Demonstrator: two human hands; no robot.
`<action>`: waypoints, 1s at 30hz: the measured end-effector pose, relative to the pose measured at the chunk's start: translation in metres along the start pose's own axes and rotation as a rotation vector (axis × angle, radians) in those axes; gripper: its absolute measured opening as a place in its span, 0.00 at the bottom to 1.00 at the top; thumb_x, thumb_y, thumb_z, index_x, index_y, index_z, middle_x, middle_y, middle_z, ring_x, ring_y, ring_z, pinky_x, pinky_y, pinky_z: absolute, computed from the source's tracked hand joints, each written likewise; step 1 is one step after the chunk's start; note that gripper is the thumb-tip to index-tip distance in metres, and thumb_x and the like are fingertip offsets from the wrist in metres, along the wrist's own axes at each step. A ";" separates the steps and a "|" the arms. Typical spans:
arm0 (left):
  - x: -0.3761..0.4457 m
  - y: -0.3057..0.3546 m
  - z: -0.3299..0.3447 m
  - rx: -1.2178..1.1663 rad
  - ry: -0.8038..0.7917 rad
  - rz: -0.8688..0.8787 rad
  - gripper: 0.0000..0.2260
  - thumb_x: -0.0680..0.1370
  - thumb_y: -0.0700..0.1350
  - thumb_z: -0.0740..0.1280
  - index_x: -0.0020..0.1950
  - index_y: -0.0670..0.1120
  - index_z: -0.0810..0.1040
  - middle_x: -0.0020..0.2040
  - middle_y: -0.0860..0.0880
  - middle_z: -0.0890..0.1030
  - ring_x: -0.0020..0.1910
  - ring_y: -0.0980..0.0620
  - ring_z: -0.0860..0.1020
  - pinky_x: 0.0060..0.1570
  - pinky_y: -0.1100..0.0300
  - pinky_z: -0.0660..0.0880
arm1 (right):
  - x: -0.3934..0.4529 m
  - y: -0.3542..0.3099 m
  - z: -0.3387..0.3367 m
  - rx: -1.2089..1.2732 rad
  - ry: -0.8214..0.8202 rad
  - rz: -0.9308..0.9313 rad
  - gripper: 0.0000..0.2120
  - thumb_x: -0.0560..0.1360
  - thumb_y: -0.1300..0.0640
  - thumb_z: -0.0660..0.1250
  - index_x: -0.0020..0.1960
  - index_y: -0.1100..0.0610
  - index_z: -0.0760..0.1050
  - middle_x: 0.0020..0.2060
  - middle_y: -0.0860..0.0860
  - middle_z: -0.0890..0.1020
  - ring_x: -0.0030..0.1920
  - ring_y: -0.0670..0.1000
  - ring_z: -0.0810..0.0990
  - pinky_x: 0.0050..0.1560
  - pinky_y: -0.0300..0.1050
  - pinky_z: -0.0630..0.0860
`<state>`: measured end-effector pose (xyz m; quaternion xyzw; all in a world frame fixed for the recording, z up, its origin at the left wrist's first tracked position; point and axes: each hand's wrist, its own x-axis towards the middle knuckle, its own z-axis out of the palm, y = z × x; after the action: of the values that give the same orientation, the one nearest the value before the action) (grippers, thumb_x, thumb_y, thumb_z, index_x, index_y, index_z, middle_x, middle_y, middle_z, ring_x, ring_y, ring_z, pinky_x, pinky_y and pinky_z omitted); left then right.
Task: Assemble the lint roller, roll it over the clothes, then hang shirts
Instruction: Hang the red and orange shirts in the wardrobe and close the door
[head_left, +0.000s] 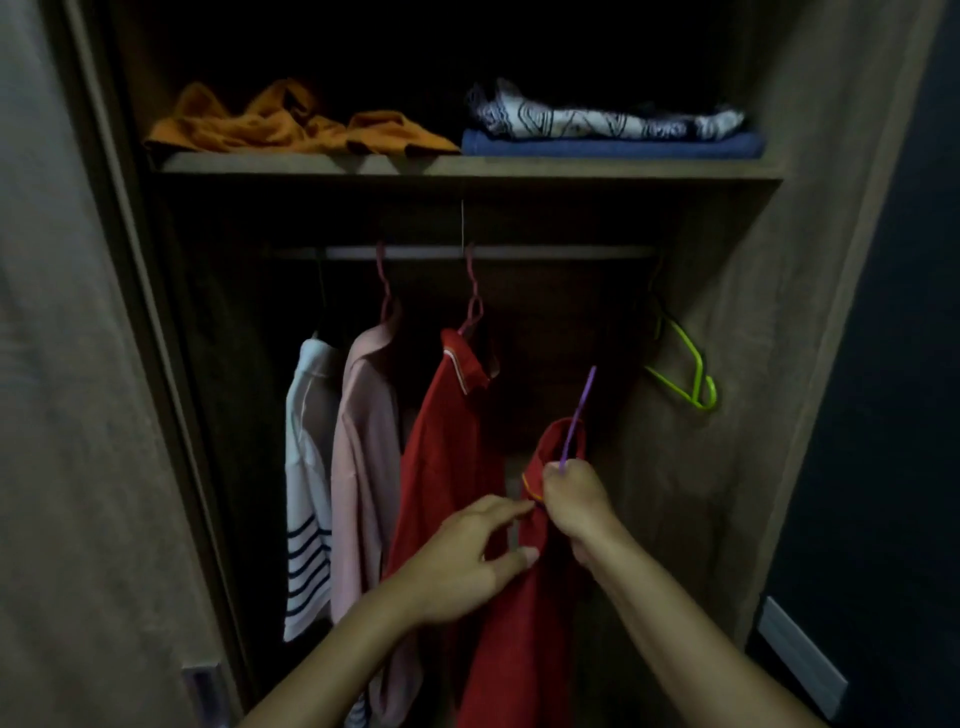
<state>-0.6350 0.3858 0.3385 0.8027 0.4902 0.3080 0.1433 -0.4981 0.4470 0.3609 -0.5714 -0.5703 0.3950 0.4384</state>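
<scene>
Inside a dim wardrobe I hold a red shirt (524, 613) on a purple hanger (579, 415), below the rail (467, 253). My right hand (579, 501) is closed around the hanger's neck at the shirt's collar. My left hand (475, 553) pinches the red fabric just left of it, thumb and fingers on the cloth. The hanger's hook points up and is not on the rail. Another red shirt (447, 447) hangs from the rail on a pink hanger. No lint roller is in view.
A pink shirt (363, 457) and a white striped shirt (309, 467) hang at the left. An empty green hanger (685, 364) hangs at the rail's right end. On the shelf (457, 166) above lie orange cloth (291, 124) and folded blue and patterned clothes (613, 135).
</scene>
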 end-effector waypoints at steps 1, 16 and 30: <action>0.009 -0.001 -0.010 0.097 0.112 0.023 0.28 0.74 0.61 0.58 0.71 0.51 0.69 0.68 0.54 0.71 0.68 0.59 0.68 0.70 0.57 0.62 | 0.008 -0.006 -0.006 -0.094 0.032 -0.031 0.11 0.76 0.61 0.57 0.39 0.58 0.75 0.36 0.58 0.78 0.38 0.56 0.77 0.41 0.44 0.73; 0.111 -0.035 -0.074 0.567 0.217 -0.281 0.32 0.81 0.47 0.56 0.78 0.43 0.39 0.78 0.45 0.36 0.77 0.47 0.40 0.74 0.49 0.43 | 0.081 -0.145 -0.029 -0.759 0.213 -0.364 0.13 0.77 0.65 0.58 0.61 0.63 0.72 0.56 0.60 0.79 0.56 0.61 0.78 0.45 0.46 0.73; 0.108 -0.052 -0.060 0.460 0.219 -0.226 0.36 0.79 0.43 0.60 0.77 0.45 0.36 0.78 0.46 0.36 0.78 0.49 0.42 0.75 0.53 0.45 | 0.113 -0.117 0.004 -0.907 0.217 -0.442 0.14 0.78 0.67 0.56 0.61 0.62 0.73 0.56 0.59 0.79 0.55 0.58 0.80 0.50 0.49 0.78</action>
<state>-0.6741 0.5007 0.3952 0.7162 0.6463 0.2557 -0.0629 -0.5332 0.5557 0.4764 -0.6077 -0.7425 -0.0557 0.2762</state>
